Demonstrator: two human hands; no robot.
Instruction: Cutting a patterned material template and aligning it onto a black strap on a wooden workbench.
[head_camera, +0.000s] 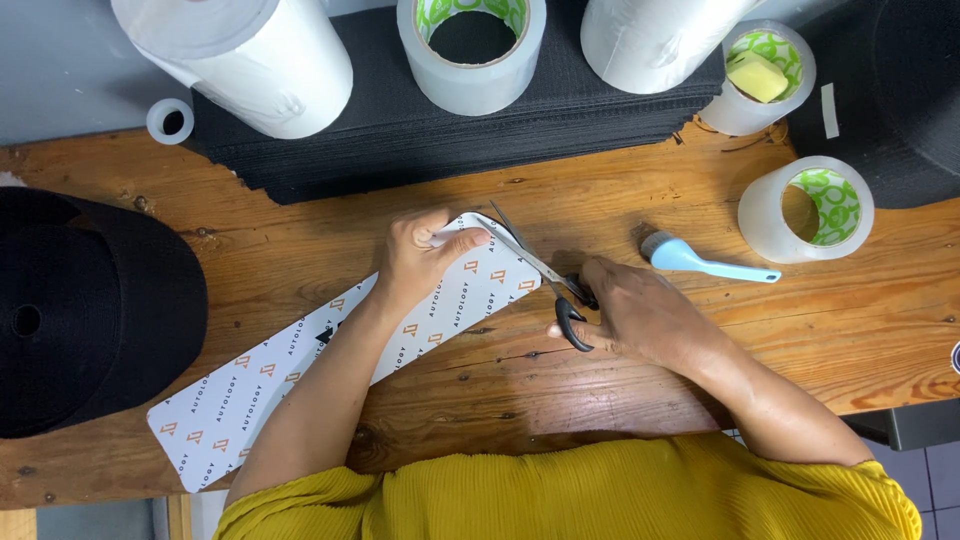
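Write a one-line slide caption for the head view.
Left hand pins a long white printed strip on a wooden bench while the right hand trims its rounded end with scissors.

A long printed strip (300, 365) lies slantwise across the table (620, 385), lower left to centre. Scissors (545, 275) lie at its upper end, a brush (705, 262) right of them, tape rolls (805, 208) upper right.

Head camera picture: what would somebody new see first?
Probably the long white printed strip lying slantwise on the wooden table. The left hand pins its far end while the right hand works black-handled scissors at that rounded end. Big rolls of clear tape stand along the back and right.
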